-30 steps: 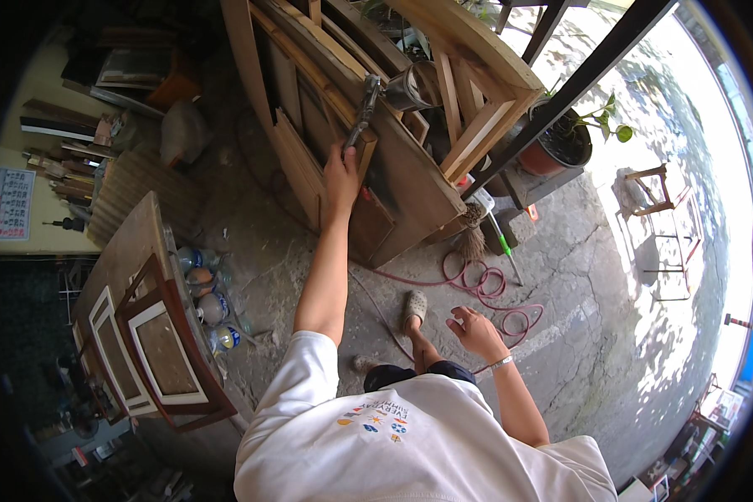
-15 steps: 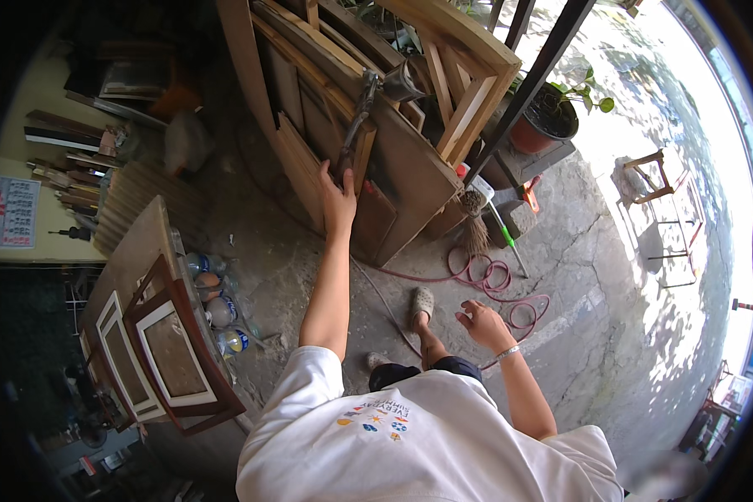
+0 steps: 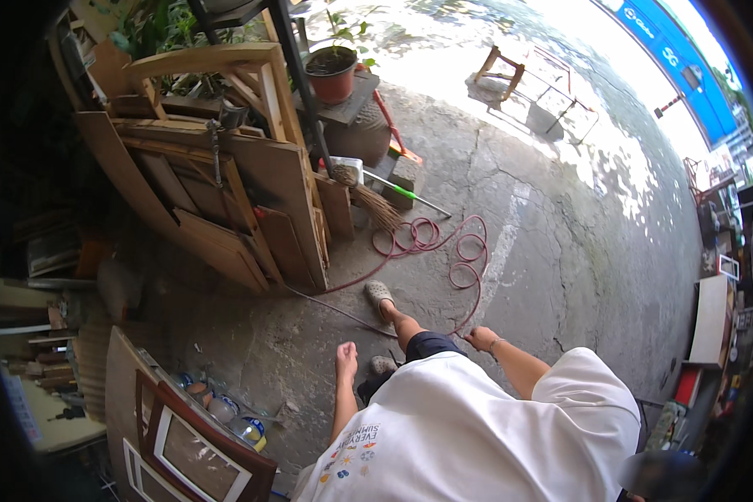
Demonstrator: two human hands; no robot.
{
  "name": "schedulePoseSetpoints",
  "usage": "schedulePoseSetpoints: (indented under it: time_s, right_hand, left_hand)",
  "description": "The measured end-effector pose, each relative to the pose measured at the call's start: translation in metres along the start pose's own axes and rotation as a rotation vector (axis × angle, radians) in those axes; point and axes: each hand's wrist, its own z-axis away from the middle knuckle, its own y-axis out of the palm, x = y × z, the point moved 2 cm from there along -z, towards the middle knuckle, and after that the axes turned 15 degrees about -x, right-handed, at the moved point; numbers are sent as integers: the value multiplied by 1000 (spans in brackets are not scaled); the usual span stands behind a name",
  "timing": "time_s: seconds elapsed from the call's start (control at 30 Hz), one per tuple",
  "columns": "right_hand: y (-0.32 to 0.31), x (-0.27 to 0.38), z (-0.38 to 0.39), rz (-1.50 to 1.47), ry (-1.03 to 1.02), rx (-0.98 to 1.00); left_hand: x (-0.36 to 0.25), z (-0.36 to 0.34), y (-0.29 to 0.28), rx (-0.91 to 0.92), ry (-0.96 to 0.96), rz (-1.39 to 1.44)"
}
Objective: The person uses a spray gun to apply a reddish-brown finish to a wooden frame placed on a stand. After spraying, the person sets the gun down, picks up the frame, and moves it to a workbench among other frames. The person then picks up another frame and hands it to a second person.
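Observation:
My left hand point(image 3: 345, 360) hangs low left of my legs, fingers curled closed, with nothing visible in it. My right hand point(image 3: 481, 338) is low at my right side with fingers curled; what it holds, if anything, I cannot make out. A red hose point(image 3: 478, 289) lies looped on the concrete behind it. Leaning wooden boards and frames point(image 3: 276, 197) stand ahead to the left, with a metal tool point(image 3: 215, 155) on them, away from both hands.
A potted plant point(image 3: 330, 84), straw broom point(image 3: 376, 207) and green-handled pole point(image 3: 406, 192) are ahead. Framed panels point(image 3: 205, 456) and plastic bottles point(image 3: 247, 428) sit lower left. A small wooden stool point(image 3: 498, 75) stands in sunlight. Furniture and clutter point(image 3: 711, 322) line the right side.
My left hand has left the metal tool and dropped toward my side. My right hand is lower. The view has swung rightward, bringing a blue wall and more pavement into sight.

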Motion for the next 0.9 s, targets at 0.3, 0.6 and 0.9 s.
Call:
schedulePoseSetpoints:
  time_s: [0.3,0.6,0.9]
  right_hand:
    - [115,-112,174,-272,320,55]
    - [71,-176,127,-513,409,32]
    - [-50,-426,25,-839,471,-401]
  left_hand:
    - [134,108,-53,161,-391,-243]
    - [77,104,32,50,-292,-220]
    - [-78,162,384,358,-138,-302]
